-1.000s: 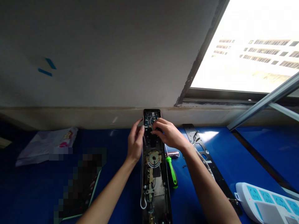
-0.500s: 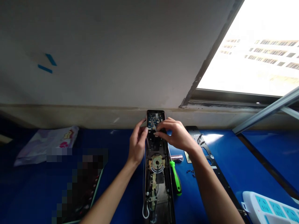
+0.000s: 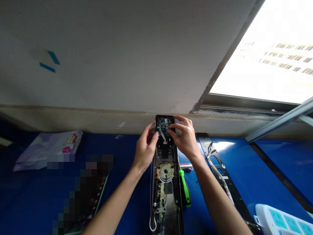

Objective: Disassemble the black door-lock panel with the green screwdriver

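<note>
A long black door-lock body [image 3: 166, 189] lies open on the blue table, its round brass hub and wiring showing. At its far end sits a small blue circuit board [image 3: 163, 126]. My left hand [image 3: 144, 150] grips the left edge of the lock by the board, fingers curled, thumb at the rim. My right hand [image 3: 186, 138] holds the right side, its fingertips pinched on the board and a thin grey cable [image 3: 163, 135]. A green-handled screwdriver [image 3: 185, 188] rests just right of the lock.
A black metal plate [image 3: 220, 173] with a white cable lies to the right, and a white power strip [image 3: 286, 222] at the bottom right. A plastic bag [image 3: 46, 148] lies far left. A wall and window ledge rise right behind the lock.
Both hands have shifted up to the far end of the lock. My right hand moved from over the middle to the right side of the board. The view drifted slightly left.
</note>
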`<state>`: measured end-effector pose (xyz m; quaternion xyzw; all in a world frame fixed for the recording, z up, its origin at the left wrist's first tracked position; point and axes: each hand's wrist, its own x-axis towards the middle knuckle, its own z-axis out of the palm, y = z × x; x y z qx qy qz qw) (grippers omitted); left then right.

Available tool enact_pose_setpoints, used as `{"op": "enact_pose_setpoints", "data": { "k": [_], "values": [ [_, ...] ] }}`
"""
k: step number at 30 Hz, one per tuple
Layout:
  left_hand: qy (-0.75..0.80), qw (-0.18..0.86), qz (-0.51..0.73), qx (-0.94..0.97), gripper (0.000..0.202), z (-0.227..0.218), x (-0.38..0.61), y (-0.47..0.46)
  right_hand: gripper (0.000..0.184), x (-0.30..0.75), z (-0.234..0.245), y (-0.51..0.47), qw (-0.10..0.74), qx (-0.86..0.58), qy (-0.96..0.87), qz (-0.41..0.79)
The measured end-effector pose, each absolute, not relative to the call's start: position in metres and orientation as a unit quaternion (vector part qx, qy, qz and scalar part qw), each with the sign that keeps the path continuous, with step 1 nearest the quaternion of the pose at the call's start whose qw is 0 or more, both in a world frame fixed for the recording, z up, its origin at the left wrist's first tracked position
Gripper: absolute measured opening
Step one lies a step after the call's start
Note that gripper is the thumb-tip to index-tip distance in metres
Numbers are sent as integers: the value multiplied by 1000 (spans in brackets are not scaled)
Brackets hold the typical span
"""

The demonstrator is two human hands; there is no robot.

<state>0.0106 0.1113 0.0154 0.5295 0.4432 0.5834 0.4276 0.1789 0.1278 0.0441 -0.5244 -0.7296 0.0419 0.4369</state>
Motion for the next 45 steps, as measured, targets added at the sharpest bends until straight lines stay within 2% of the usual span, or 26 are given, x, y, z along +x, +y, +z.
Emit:
{"op": "enact_pose_setpoints", "data": {
  "k": [7, 12, 19, 26, 28, 30, 32, 34, 36, 39, 45],
  "values": [
    [445, 402, 588, 543, 49, 13, 14, 110, 8, 173, 37, 129, 467, -533, -703, 62],
    [441, 378, 595, 556, 37, 15, 15, 110, 9, 173, 36, 131, 450, -533, -712, 80],
    [428, 368, 603, 564, 34, 17, 16, 109, 11, 174, 36, 131, 437, -520, -725, 112],
    [442, 382, 574, 573, 41, 17, 12, 111, 8, 180, 42, 128, 450, -523, -705, 164],
    [466, 341, 558, 596, 43, 22, 10, 110, 12, 188, 57, 126, 449, -522, -703, 177],
    [490, 238, 545, 637, 40, 31, 10, 106, 16, 201, 78, 120, 438, -517, -713, 181],
    [489, 116, 535, 679, 37, 42, 13, 98, 17, 219, 100, 109, 399, -519, -731, 191],
    [452, 77, 523, 718, 34, 54, 20, 88, 16, 239, 117, 96, 338, -522, -755, 207],
    [400, 80, 496, 766, 30, 60, 31, 78, 13, 259, 125, 85, 231, -546, -775, 219],
    [324, 88, 413, 847, 28, 59, 46, 65, 8, 283, 121, 79, 120, -583, -767, 240],
    [267, 69, 324, 905, 23, 43, 62, 57, 5, 304, 97, 92, -43, -644, -717, 264]
  ]
}}
